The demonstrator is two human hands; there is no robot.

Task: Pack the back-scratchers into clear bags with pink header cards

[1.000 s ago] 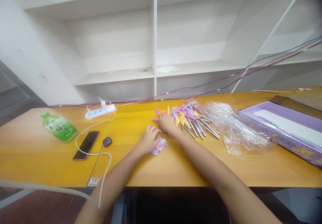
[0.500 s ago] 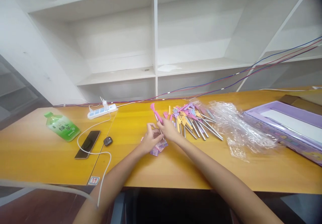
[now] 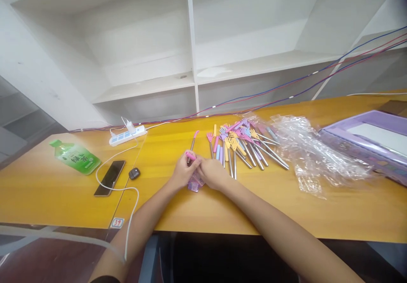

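Side by side near the middle of the desk, my left hand (image 3: 183,172) and my right hand (image 3: 212,172) close around a back scratcher. Its pink handle (image 3: 191,156) shows above the fingers. A thin metal shaft and small pink claw end (image 3: 196,133) point away from me. My hands hide the lower part. Under them lie small purple printed packages (image 3: 193,185), partly covered. Right of my hands is a pile of back scratchers (image 3: 244,141) with metal rods and pink, yellow, blue and purple hand-shaped ends. Several loose coloured handle sleeves (image 3: 218,151) lie among them.
Crumpled clear plastic bags (image 3: 318,151) and a purple box (image 3: 365,124) occupy the right side. At left are a green bottle (image 3: 76,155), a phone (image 3: 110,178), a black earbud case (image 3: 134,173), a power strip (image 3: 127,135) and a white cable. White shelves (image 3: 152,85) stand behind.
More metal shaft now shows between the back scratcher's pink claw and its handle, and the claw has turned edge-on. My right hand has come down beside my left. The view has shifted slightly.
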